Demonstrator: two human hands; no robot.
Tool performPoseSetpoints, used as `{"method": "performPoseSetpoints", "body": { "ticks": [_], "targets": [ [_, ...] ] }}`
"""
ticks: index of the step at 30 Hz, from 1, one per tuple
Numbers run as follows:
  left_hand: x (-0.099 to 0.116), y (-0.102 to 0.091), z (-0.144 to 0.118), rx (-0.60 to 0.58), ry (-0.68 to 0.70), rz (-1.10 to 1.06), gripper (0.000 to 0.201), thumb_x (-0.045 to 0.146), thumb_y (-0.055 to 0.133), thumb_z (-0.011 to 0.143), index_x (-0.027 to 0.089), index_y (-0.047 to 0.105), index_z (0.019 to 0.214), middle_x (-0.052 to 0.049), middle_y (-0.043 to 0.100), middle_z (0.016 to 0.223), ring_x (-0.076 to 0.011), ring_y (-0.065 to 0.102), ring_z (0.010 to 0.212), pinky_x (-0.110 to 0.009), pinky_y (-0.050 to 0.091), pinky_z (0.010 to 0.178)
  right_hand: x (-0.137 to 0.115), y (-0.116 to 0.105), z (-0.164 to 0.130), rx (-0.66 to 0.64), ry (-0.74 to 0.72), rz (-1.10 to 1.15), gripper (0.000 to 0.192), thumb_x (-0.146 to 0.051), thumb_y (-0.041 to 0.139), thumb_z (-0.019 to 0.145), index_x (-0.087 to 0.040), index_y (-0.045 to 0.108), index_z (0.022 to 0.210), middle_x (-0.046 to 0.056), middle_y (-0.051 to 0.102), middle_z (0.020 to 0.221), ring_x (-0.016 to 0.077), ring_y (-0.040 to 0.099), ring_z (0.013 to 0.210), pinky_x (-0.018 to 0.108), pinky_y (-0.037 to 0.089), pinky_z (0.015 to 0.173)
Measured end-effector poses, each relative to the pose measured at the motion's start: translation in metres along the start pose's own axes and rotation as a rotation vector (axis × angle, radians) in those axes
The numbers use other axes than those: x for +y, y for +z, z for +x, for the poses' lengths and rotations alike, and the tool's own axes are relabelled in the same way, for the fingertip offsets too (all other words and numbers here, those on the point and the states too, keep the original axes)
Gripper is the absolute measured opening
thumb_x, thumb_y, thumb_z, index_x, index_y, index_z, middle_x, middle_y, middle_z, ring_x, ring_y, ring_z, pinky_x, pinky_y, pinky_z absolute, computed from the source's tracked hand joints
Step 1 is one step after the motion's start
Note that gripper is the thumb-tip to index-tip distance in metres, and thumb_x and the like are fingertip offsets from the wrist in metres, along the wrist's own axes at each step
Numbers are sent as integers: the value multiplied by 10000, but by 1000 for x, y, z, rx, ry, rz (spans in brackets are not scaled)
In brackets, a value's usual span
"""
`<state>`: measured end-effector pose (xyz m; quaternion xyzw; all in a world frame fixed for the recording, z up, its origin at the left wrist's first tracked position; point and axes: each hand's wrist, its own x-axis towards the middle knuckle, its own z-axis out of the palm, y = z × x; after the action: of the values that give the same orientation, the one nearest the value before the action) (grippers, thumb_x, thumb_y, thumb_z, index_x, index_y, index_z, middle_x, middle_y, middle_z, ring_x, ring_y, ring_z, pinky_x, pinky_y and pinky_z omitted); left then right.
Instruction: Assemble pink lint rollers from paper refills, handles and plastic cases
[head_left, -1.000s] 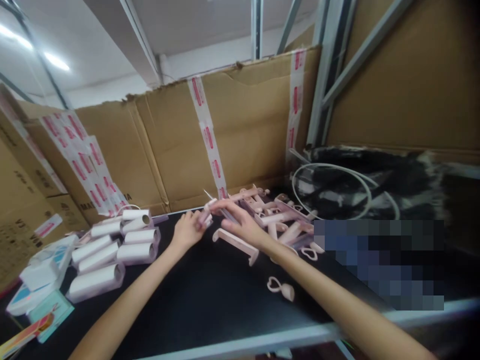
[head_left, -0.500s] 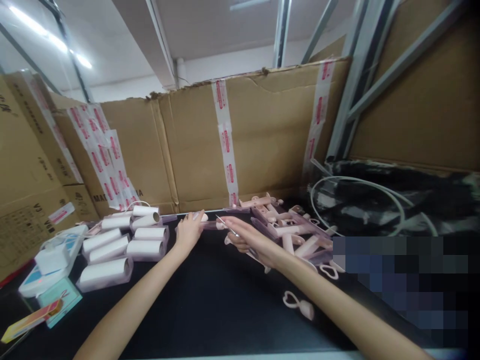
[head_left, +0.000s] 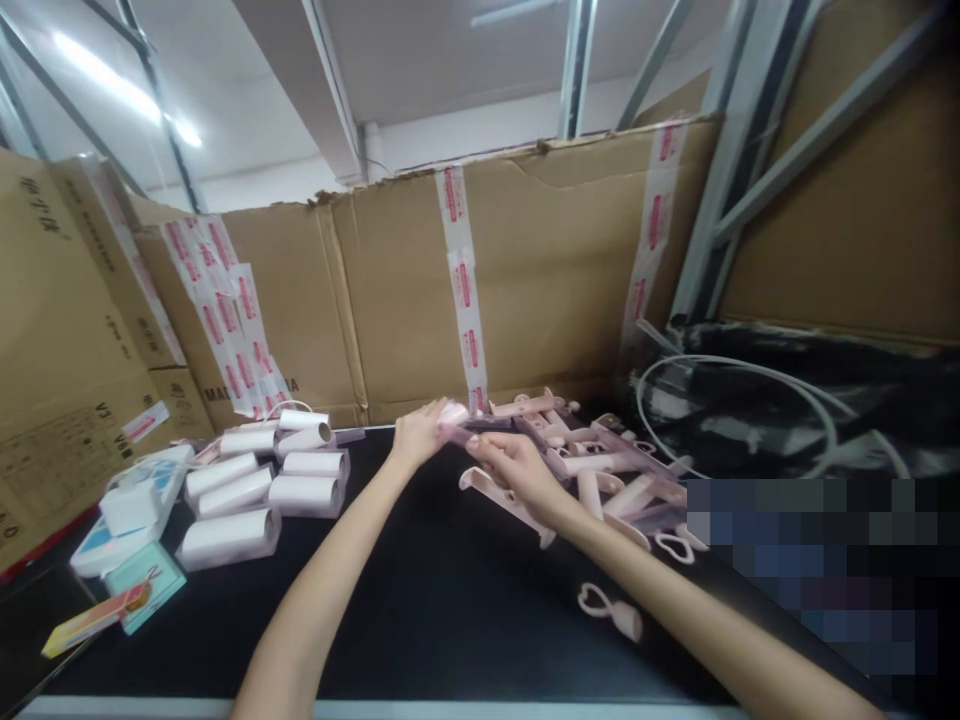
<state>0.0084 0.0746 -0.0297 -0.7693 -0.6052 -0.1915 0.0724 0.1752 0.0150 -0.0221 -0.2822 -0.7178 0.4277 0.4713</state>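
While both hands meet at the black table's [head_left: 420, 610] far edge | left hand [head_left: 417, 436] and right hand [head_left: 516, 466] pinch one pink handle piece [head_left: 454, 428] between fingertips, steadying both ends | pink handle pile [head_left: 600, 470] just right | white rolls [head_left: 262, 478] stacked left.

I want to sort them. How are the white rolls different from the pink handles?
The white rolls are short, round cylinders; the pink handles are long and thin. The rolls lie neatly side by side left of the left hand; the handles lie in a jumbled heap beside the right hand. Both rest on the black table.
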Motion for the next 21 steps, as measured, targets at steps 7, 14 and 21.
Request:
{"method": "performPoseSetpoints", "body": {
  "ticks": [7,14,21],
  "targets": [
    [3,-20,8,-72,49,-57,554,373,535,852,491,299,1340,54,525,1299,-227,531,1152,-346,427,932,-10,-4,5,-146,-183,-279,387,-526,544,788,-172,613,645,21,572,624,146,492,579,252,375,510],
    [-32,-22,-8,-138,-80,-41,330,330,519,886,175,516,1178,-94,534,1214,-221,558,1036,-443,476,873,-60,-21,-17,-36,-377,-476,424,-522,464,847,-190,602,621,34,588,593,156,522,545,274,377,516],
    [-61,-13,6,-263,-144,-48,310,329,530,880,160,536,1140,-79,567,1146,-209,583,976,-408,504,819,-71,-59,-67,-308,-212,-1053,257,-468,613,753,-237,550,659,-9,561,552,157,519,489,270,344,480]
  ]
}}
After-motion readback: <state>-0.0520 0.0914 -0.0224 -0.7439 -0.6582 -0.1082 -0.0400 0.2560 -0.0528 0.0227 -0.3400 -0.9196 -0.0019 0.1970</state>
